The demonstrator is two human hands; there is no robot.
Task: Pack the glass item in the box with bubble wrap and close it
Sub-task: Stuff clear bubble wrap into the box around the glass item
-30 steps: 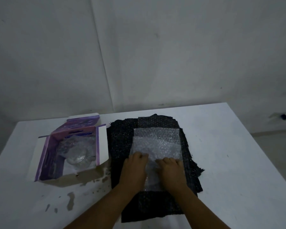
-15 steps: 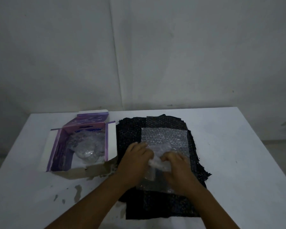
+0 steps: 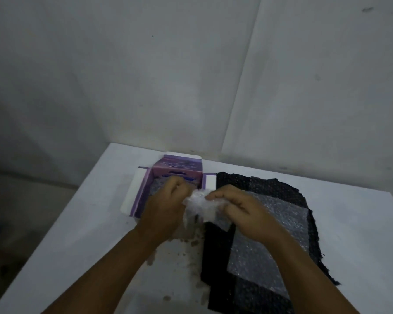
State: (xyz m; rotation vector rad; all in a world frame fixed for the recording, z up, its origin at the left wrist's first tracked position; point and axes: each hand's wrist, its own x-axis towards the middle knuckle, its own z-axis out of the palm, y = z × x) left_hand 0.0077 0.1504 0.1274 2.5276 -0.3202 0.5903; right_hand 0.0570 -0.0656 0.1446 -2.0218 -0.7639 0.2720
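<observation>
A white desk [image 3: 349,223], stained near its middle, carries an open purple box [image 3: 145,191] at ten o'clock and a black cloth [image 3: 216,252] beside it at three o'clock.

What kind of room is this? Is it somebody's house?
Hard to say; probably a plain, dim workroom. There's only a bare grey wall, a stained white table and packing things: a purple box and bubble wrap.

Both hands grip a crumpled piece of bubble wrap [image 3: 202,206] at the purple box's [image 3: 176,169] near right corner; left hand [image 3: 166,208] over the box, right hand [image 3: 243,211] just right of it, above flat bubble wrap sheets [image 3: 277,225] on black cloth [image 3: 232,181].
</observation>
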